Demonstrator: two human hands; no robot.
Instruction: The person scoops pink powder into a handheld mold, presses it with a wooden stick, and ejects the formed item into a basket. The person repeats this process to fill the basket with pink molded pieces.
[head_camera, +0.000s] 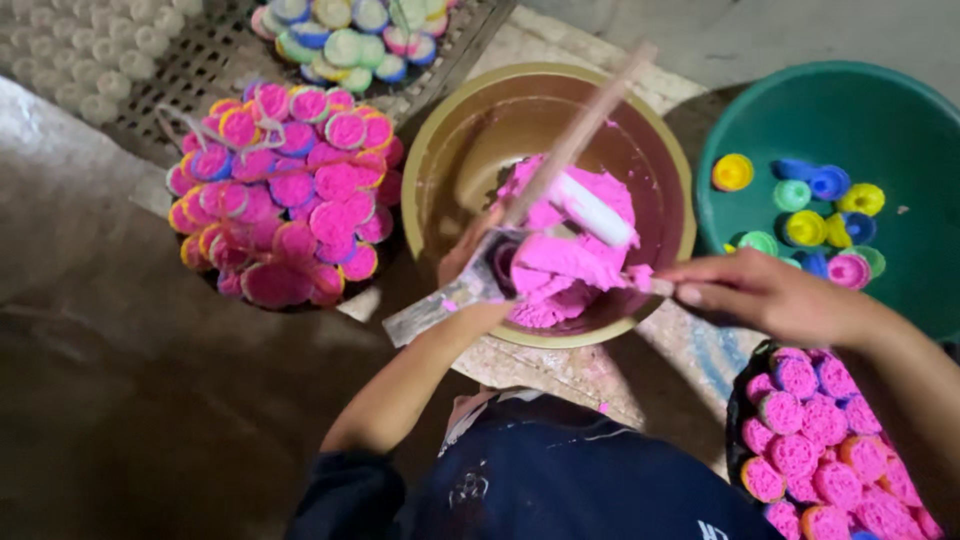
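A tan bowl (437, 160) holds a mound of bright pink paste (572, 262). My left hand (470, 262) reaches over the bowl's near rim and grips a small dark cap (503, 262) pressed against the paste. My right hand (762, 295) comes in from the right, pinching a thin paste-smeared tool (645, 282) whose tip touches the mound. A wooden stick (580, 130) with a white, paste-coated end leans across the bowl. A flat grey blade (425, 315) lies over the rim by my left wrist.
A green tub (880, 110) at the right holds loose coloured caps. Heaps of pink-filled caps sit at the left (290, 190) and lower right (820, 450). More filled caps (345, 40) rest on a metal grate (200, 60) at the top.
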